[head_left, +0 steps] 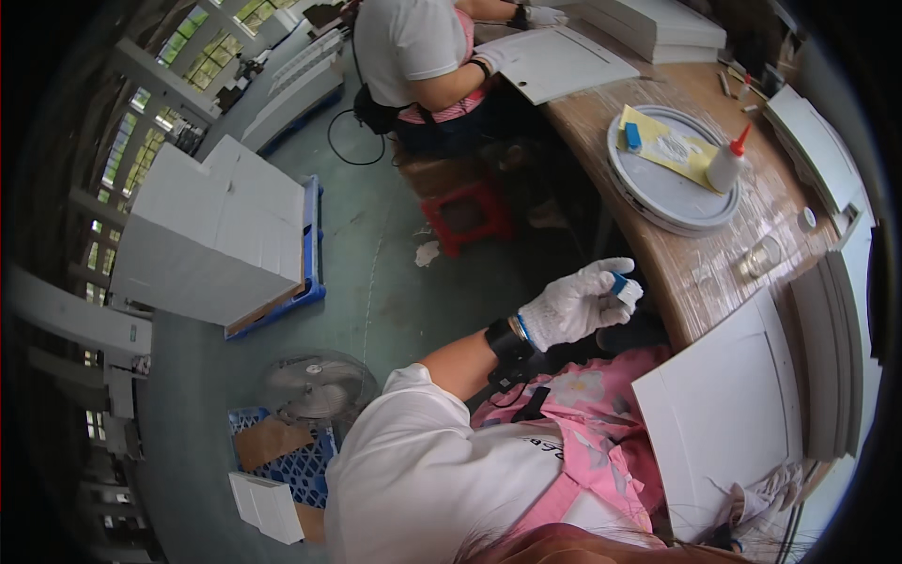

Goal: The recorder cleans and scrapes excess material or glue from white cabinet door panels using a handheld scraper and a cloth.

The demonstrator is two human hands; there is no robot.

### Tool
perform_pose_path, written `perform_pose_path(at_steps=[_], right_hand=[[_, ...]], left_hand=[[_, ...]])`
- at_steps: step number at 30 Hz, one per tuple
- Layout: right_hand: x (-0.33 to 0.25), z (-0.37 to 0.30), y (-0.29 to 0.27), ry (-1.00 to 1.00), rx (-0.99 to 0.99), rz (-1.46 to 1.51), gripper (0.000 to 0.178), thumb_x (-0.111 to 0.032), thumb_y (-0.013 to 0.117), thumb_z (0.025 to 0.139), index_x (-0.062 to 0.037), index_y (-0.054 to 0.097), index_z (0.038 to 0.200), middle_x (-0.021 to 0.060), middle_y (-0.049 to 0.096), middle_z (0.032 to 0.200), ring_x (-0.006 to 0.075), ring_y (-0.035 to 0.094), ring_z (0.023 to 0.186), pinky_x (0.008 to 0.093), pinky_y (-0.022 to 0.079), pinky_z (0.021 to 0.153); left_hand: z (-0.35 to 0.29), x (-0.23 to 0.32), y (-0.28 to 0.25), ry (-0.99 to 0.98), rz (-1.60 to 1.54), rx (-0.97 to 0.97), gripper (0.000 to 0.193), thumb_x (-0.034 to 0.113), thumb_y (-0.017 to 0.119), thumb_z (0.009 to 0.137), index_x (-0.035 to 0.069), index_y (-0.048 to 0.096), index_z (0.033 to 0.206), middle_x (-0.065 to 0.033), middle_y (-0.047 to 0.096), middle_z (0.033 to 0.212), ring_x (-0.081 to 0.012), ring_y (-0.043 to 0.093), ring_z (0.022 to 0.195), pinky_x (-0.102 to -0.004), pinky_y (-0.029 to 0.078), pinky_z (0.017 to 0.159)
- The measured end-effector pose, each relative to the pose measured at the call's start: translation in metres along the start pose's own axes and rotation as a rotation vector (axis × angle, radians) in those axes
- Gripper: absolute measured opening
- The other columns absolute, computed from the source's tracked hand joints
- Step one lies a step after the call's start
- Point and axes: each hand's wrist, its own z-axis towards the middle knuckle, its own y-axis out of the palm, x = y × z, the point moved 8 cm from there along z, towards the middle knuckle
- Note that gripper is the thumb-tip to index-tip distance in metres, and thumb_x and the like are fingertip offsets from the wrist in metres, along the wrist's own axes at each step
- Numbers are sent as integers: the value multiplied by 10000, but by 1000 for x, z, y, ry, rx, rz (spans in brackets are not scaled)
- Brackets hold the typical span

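My left hand [573, 305], in a white knit glove with a dark band at the wrist, is raised beside the table edge. Its fingers close around a small blue-and-white block [620, 285], like an eraser or small sponge. A flat white panel [728, 395] leans over the table edge in front of my pink apron. At the panel's lower right, my right hand [769, 496] shows only in part, also gloved. It rests at or close to the panel; its fingers are too unclear to read.
On the film-wrapped table [676, 291] sit a round grey lid [672, 202] with yellow paper [672, 148], a blue block [632, 137], a red-tipped glue bottle [726, 167] and a clear jar [761, 256]. White panels [827, 348] stack at right. A co-worker [423, 66] handles another panel [564, 64].
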Motion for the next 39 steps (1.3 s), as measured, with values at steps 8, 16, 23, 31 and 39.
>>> perform_pose_path(at_steps=[8,16,23,31,39], right_hand=[[-12,64,156,-1,-228,-80,606,-623,467,939,-36,615,949,64,499,499,192,445,339,275,315,307],[-22,55,152,-11,-171,-118,669,-650,458,929,-3,626,963,83,522,488,221,462,328,299,333,295],[-20,-45,-35,-7,197,-90,725,-673,451,921,26,635,975,99,542,478,246,476,318,320,349,284],[-53,-20,-80,-629,214,-69,335,-208,537,1001,-116,589,1319,-6,607,1194,97,590,988,241,494,840],[-60,-55,-47,-779,317,-171,261,-229,594,989,-126,623,1227,-15,601,1159,101,567,1032,252,464,907]], left_hand=[[-5,16,12,90,96,-70,372,130,613,969,53,551,1327,-171,637,1165,-295,657,1010,-398,591,879],[4,7,5,59,78,-37,345,145,623,968,61,577,1299,-150,642,1127,-280,662,996,-386,595,865],[-9,-1,-7,27,149,48,402,161,641,959,69,550,1340,-161,623,1185,-249,647,1004,-371,577,908],[-7,-30,-34,-73,44,156,421,186,577,999,4,502,1371,-230,555,1268,-281,620,1049,-356,576,924],[-21,-38,-37,-26,504,249,414,131,692,924,55,536,1300,-145,635,1193,-227,632,1092,-380,550,955]])
